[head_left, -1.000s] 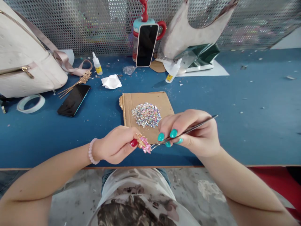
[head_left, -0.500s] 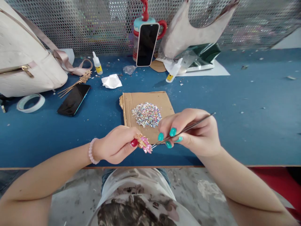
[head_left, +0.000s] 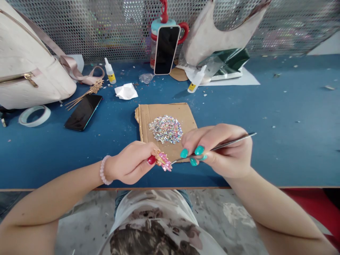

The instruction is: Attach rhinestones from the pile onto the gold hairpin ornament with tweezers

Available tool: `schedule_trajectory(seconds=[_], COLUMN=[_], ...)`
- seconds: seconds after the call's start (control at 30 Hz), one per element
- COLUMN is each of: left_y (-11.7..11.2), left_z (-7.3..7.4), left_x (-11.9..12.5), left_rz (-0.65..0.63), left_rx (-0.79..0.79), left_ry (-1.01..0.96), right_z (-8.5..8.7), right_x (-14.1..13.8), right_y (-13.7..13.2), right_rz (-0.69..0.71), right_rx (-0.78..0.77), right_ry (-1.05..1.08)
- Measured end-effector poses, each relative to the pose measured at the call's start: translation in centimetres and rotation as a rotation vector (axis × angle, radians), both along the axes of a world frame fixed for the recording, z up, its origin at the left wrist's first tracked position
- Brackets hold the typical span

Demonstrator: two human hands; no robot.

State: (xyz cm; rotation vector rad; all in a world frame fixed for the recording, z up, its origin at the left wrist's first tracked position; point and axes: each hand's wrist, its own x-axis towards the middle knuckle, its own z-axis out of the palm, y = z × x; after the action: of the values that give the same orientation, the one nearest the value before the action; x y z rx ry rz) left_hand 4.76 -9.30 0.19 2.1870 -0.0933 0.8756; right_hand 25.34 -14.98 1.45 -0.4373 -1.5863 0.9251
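Note:
My left hand (head_left: 131, 162) is closed on a small gold ornament set with pink stones (head_left: 163, 161), held just above the near edge of the blue table (head_left: 278, 134). My right hand (head_left: 220, 150) pinches thin metal tweezers (head_left: 228, 143), whose tip touches the ornament from the right. Just behind both hands lies a brown cardboard sheet (head_left: 151, 113) bearing a pile of small iridescent rhinestones (head_left: 165, 129).
A black phone (head_left: 83, 112), gold hairpins (head_left: 85, 92), a tape roll (head_left: 34, 115) and a white bag (head_left: 29, 67) lie at left. Two glue bottles (head_left: 109, 72) (head_left: 196, 79), a crumpled tissue (head_left: 126, 91), a propped phone (head_left: 166, 49) and foil bags (head_left: 220, 53) stand along the mesh wall.
My right hand has shifted slightly right and the tweezers now lie flatter, their tip still at the ornament. My left hand has hardly moved.

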Motion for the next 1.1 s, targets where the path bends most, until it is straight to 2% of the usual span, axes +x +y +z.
schedule_trajectory(seconds=[0.3,0.63,1.1], left_y=[0.05,-0.03,0.0], left_z=[0.1,0.08,0.05], left_x=[-0.23,-0.12,-0.02], left_rz=[-0.02,-0.002,-0.009], left_rx=[0.014,0.0,0.006], left_ry=[0.01,0.002,-0.009], right_z=[0.04,-0.21,0.16], right_x=[-0.03,-0.04,-0.23], right_y=[0.15,-0.04,-0.11], right_rz=[-0.076,0.008,0.016], right_rx=[0.021,-0.033,-0.007], right_ry=[-0.011,0.051,0.02])
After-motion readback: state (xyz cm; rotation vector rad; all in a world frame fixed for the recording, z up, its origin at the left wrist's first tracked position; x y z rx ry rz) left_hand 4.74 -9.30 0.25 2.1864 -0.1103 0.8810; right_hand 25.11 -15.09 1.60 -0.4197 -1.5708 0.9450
